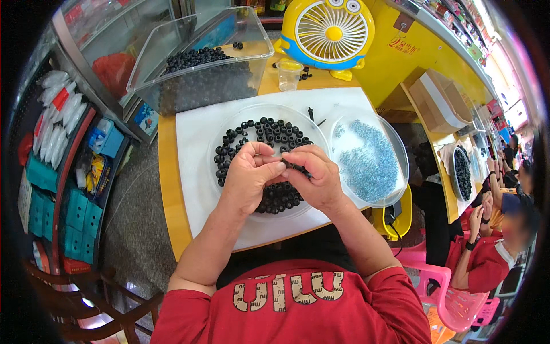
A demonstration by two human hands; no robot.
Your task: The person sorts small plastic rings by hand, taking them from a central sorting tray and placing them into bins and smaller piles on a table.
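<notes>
My left hand (249, 179) and my right hand (315, 175) meet above a clear round tray (213, 155). Between the right thumb and fingers sits a small black part (293, 166), mostly covered by the fingertips. The left thumb and forefinger are pinched close beside it; what they grip, if anything, is hidden. Many black ring-shaped parts (281, 198) lie in the tray below, around and under both hands. To the right, another clear round tray (405, 166) holds tiny bluish clear pieces (369, 160). Two slim black pieces (311, 113) rest on the white sheet behind the trays.
A large clear bin (260, 54) of black parts stands at the back left. Beside it are a clear cup (289, 74) and a yellow fan (327, 34). A yellow basket (401, 215) is below right. At another table, a person (484, 252) in red sits.
</notes>
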